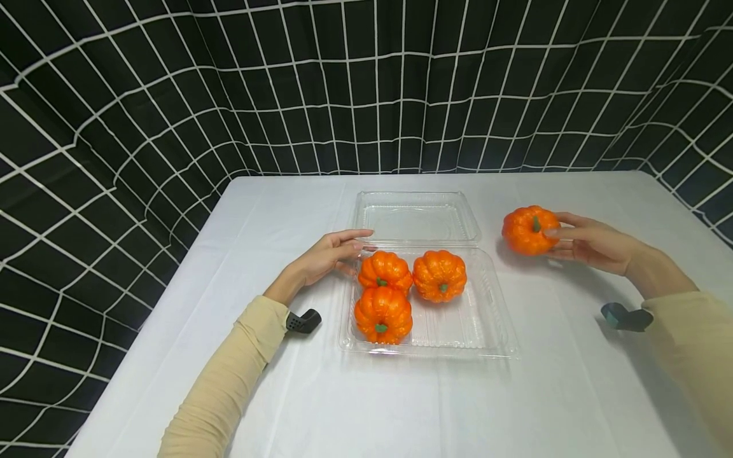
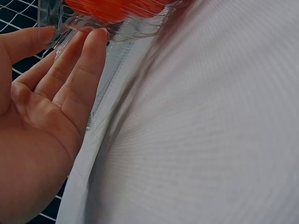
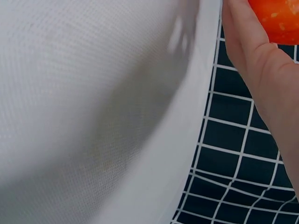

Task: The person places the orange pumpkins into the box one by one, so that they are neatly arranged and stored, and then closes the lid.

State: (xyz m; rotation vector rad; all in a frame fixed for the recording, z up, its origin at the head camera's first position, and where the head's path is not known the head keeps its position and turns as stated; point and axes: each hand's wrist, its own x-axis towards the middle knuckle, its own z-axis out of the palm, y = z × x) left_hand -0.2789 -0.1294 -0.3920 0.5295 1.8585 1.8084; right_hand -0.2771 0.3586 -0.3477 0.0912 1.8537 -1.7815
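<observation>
My right hand [image 1: 601, 243] grips an orange pumpkin [image 1: 529, 230] with a green stem, right of the clear plastic container. Its shadow falls on the cloth just below. In the right wrist view, part of this pumpkin [image 3: 279, 21] shows at the top corner beside the fingers. My left hand [image 1: 326, 256] touches the container's [image 1: 478, 312] left edge near the hinge, fingers mostly straight. The left wrist view has its fingertips [image 2: 97, 39] against the clear wall. Inside the container sit three pumpkins: back left [image 1: 385, 270], front left [image 1: 383, 316] and back right [image 1: 439, 275].
The container's lid [image 1: 415, 219] lies folded back behind its base. A white cloth covers the table [image 1: 435, 407]. Black curtain with a white grid [image 1: 401, 89] surrounds the table's back and sides. A dark device [image 1: 303, 322] sits at the left wrist, another [image 1: 626, 317] at the right.
</observation>
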